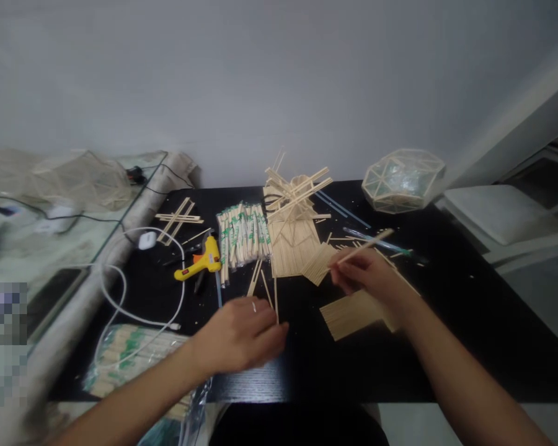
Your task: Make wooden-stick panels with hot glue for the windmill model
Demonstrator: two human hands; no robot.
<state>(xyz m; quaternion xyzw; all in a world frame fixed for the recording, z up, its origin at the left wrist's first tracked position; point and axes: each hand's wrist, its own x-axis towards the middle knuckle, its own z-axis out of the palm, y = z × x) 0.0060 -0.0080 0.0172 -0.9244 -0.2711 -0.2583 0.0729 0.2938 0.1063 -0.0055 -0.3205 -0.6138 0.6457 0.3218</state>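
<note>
My right hand (365, 272) pinches a wooden chopstick (372, 240), which slants up to the right above the table. Beneath that hand lies a mat of glued chopsticks (351, 316), partly covered by the wrist. A smaller stick panel (319, 263) is just left of its fingers. My left hand (242, 334), wearing a ring, is low over the table with curled fingers. A thin stick (276, 297) reaches its fingertips; whether it is gripped is hidden. Behind the hands, a framework of crossed chopsticks (297, 201) stands on a larger stick panel (286, 257).
A yellow glue gun (205, 257) lies left of wrapped chopsticks (244, 235). A white cable (103, 282) loops over another chopstick pack (134, 347) at front left. Loose crossed sticks (179, 218) are at back left. A faceted stick model (402, 179) stands at back right.
</note>
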